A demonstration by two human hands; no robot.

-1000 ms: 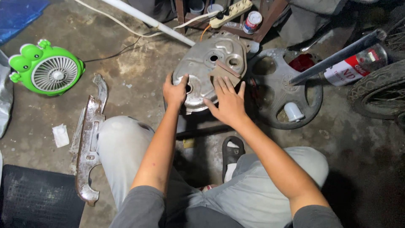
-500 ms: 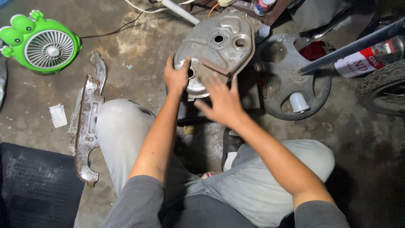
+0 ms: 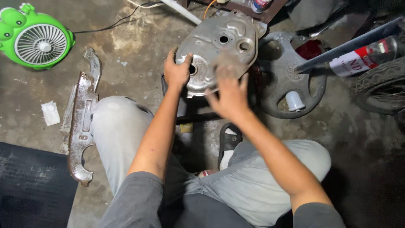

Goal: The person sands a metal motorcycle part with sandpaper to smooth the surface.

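The person sits low on the concrete floor (image 3: 139, 46) with knees spread, and a grey metal engine cover (image 3: 217, 50) stands propped in front of them on a dark stand (image 3: 198, 116). As for containers, a spray can (image 3: 365, 59) with a red and white label lies on its side off to the right, resting near a dark tyre (image 3: 382, 86); what is inside it cannot be seen. A small white cup-like piece (image 3: 294, 101) sits in an opening of the black spoked wheel (image 3: 291, 80) just right of the cover, and whether it holds anything cannot be told. The left hand (image 3: 177, 71) is curled around the cover's left edge, thumb on the face and fingers wrapped behind, gripping it. The right hand (image 3: 230, 90) is blurred over the lower right part of the cover, its fingers (image 3: 223, 69) spread wide and open, lying against or just above the metal face; which of the two I cannot tell. A rusty curved metal bracket (image 3: 80, 126) lies flat on the floor beside the left knee, and a green frog-shaped fan (image 3: 36, 38) sits at the far left.
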